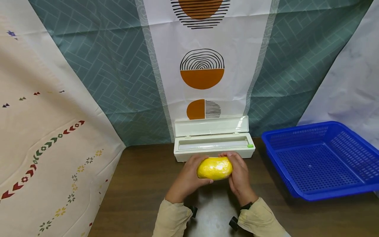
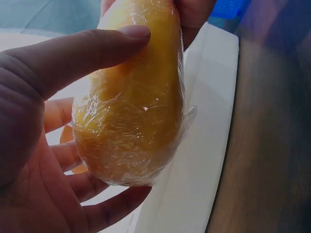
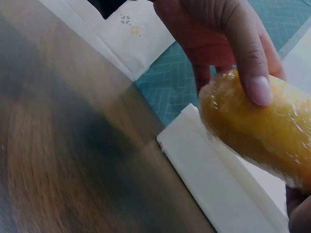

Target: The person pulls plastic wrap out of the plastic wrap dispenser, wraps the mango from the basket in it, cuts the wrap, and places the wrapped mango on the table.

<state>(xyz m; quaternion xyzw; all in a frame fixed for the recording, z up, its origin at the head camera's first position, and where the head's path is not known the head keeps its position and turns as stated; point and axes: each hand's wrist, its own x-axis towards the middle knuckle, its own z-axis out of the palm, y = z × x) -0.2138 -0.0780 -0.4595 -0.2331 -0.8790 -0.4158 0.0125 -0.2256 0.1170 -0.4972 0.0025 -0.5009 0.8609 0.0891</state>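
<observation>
A yellow mango (image 1: 214,168), wrapped in clear cling film, is held up between both hands in the head view. My left hand (image 1: 190,176) grips its left end, with the thumb across the near side and the other fingers round the far side, as the left wrist view shows on the mango (image 2: 141,107). At the opposite end, my right hand (image 1: 239,176) holds the mango with curled fingers. A loose flap of film (image 2: 190,116) sticks out from its side. Just behind the hands stands a white cling film dispenser (image 1: 189,155), lid raised, with a film roll (image 1: 213,145) inside.
A blue perforated basket (image 1: 314,194) stands at the right of the brown wooden table (image 1: 133,197). A green slider (image 1: 250,145) sits at the dispenser's right end. Patterned cloths (image 1: 118,82) hang behind and to the left.
</observation>
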